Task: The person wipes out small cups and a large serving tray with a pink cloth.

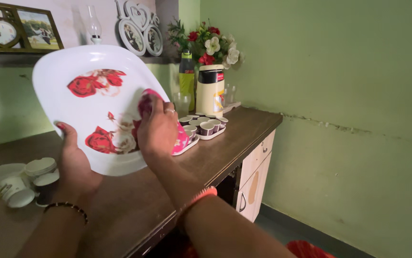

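My left hand (74, 160) grips the lower left rim of a large white plate (79, 67) printed with red roses, holding it tilted up facing me above the counter. My right hand (158, 129) presses a pink patterned cloth (181, 139) against the plate's right side, fingers closed on the cloth. Part of the cloth hangs below my palm.
A brown wooden counter (225, 153) with drawers runs to the right. On it sit a white tray of small cups (206, 126), a glass, a green bottle (186, 79), a cream flask (210, 90) and flowers. Stacked white lids and cups (29, 181) lie at left. Frames hang on the wall.
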